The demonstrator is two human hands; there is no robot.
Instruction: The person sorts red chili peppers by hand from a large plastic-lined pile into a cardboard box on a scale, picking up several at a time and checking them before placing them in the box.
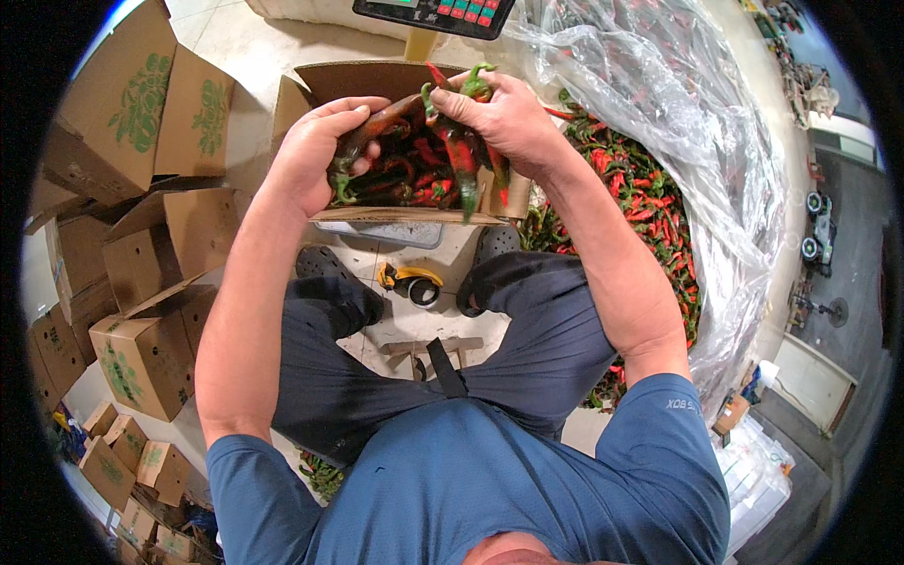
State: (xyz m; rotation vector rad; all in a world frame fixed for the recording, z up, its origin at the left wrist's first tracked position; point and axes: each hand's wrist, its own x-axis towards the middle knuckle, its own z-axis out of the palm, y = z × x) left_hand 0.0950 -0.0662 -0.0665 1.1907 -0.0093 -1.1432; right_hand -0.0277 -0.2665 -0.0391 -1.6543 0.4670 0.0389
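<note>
An open cardboard box [417, 214] stands before me on a scale platform [395, 234], with red and dark chili peppers [417, 169] inside. Over its left end my left hand [332, 138] curls around a dark red-green pepper [374, 127]; the pepper's green stem points down at the left. Several peppers [459, 152] with green stems and red bodies hang from my right hand [491, 106], above the right part of the box. The thumb presses on them from the front. My palms and the undersides of the grips are partly hidden.
Right of me, a large pepper heap [643, 212] lies under clear plastic sheeting [734, 212]. Cardboard boxes [141, 360] are stacked at left. The scale's keypad display [438, 14] stands beyond the box. A yellow tape dispenser [413, 279] lies between my feet.
</note>
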